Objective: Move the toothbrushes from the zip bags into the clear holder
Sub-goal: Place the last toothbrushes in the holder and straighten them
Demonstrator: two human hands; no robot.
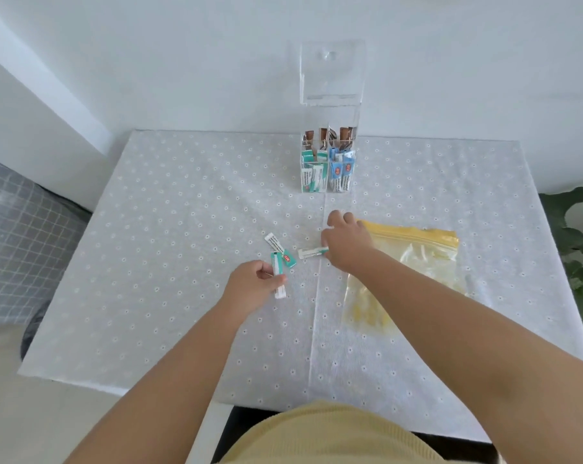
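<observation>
A person in a yellow top works at a counter (183, 202) covered with a white daisy-print cloth. The left hand (250, 286) hovers above the middle of the counter, its fingers curled round 1 green-and-white packet (278, 275) held nearly upright. The right hand (347, 241) reaches across just beyond it, its fingers pinching the green end of a second packet (312, 253) that lies flat on the cloth. 2 more packets (280, 250) lie overlapped on the cloth between the left hand and the counter's far edge.

A yellow-topped zip bag (414, 259) lies flat toward the counter's right edge, partly under the right forearm; pale items show through the plastic, too blurred to identify. The clear holder (328, 152) stands near the middle of the far edge with its lid (332, 72) raised against the wall. Green packets fill its front left compartment, blue ones its front right, and brown items stand in the rear. A leafy plant (574, 236) shows beyond the right edge, and a grey checked fabric (19, 229) lies past the left.
</observation>
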